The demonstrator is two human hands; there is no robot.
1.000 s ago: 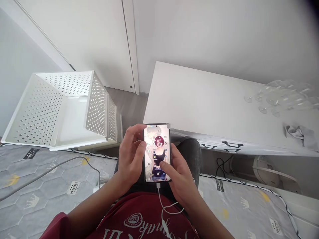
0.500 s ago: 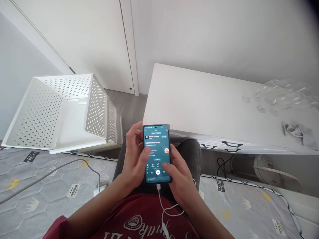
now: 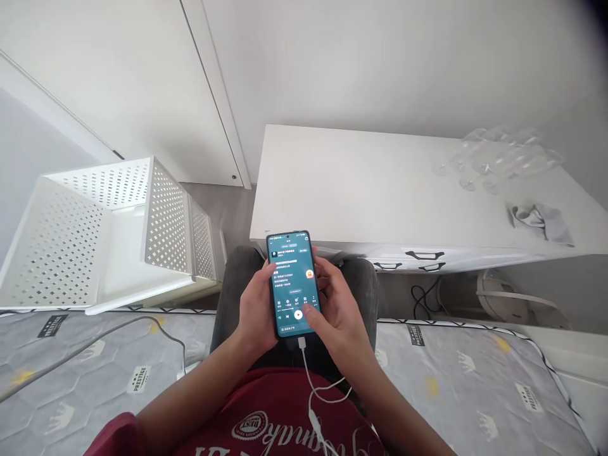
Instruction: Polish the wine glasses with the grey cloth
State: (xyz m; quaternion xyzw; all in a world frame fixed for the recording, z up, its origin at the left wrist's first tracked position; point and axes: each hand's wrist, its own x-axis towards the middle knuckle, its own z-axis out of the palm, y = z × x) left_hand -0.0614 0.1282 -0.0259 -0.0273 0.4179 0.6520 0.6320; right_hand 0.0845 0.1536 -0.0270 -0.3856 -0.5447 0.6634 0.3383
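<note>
A smartphone (image 3: pixel 289 282) with a teal player screen is held upright over my lap, between both hands. My left hand (image 3: pixel 256 304) wraps its left edge, fingers curled behind it. My right hand (image 3: pixel 335 310) cups the right edge, its thumb resting on the lower part of the screen by a round white button. A white cable (image 3: pixel 313 386) runs from the phone's bottom down over my red shirt.
A white desk (image 3: pixel 361 190) with drawer handles stands ahead; several clear glasses (image 3: pixel 494 158) and a grey cloth (image 3: pixel 539 218) lie at its right end. A white perforated storage crate (image 3: pixel 109 234) sits left. I sit on a grey patterned mattress (image 3: pixel 85 373) with another cable across it.
The screen switched from a picture of a figure to a teal player page. My left thumb left the screen and that hand closed on the phone's edge. The view shifted right.
</note>
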